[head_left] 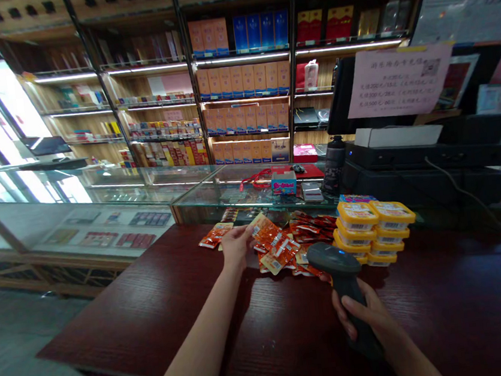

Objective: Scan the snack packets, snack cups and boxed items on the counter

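My right hand (368,319) is wrapped round the handle of a dark barcode scanner (337,265), its head aimed at a pile of orange-red snack packets (291,245) on the dark red wooden counter (164,306). My left hand (236,245) reaches forward and pinches one orange snack packet (261,228) at the pile's left edge, lifted slightly. Another orange packet (214,235) lies flat on the counter just left of that hand.
Two stacks of yellow-lidded tubs (375,231) stand right of the pile. Behind are a glass display case (142,194), a small blue box (283,182), a dark bottle (334,166), a black till unit (428,161) with a paper notice (396,81), and shelves of boxed goods (242,80).
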A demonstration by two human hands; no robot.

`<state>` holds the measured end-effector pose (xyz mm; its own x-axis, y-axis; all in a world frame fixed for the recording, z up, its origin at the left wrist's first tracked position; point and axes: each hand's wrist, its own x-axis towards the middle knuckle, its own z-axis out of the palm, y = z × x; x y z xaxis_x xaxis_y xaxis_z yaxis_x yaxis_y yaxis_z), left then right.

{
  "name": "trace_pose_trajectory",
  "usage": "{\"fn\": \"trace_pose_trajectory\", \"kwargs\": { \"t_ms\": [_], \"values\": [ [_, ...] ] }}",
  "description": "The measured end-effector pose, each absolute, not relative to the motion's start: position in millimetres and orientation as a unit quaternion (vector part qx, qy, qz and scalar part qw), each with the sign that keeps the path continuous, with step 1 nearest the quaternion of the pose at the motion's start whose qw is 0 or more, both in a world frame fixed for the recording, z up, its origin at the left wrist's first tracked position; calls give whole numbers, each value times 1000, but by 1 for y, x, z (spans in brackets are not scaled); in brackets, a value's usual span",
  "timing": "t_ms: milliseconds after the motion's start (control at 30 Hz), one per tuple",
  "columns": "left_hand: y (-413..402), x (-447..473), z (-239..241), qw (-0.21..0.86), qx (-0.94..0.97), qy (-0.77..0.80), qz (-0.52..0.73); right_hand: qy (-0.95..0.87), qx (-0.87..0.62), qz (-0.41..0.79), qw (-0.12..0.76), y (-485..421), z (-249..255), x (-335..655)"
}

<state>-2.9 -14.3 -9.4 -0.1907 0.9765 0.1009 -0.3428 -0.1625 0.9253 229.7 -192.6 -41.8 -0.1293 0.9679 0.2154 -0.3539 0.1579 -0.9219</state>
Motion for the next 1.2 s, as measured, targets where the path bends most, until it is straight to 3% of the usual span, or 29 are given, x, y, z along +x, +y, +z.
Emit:
{"fn": "trace_pose_trajectory", "kwargs": {
  "t_ms": [367, 967, 1200],
  "values": [
    [-33, 14, -19, 491, 466, 402, 616, -537, -346, 575, 511, -200, -35, 236],
    [-35, 16, -21, 482, 478, 408, 611, -525, -344, 574, 526, -204, -38, 238],
    [-24, -1, -21, 498, 357, 387, 689, -506, -362, 559, 548, -205, -36, 236]
  ]
}}
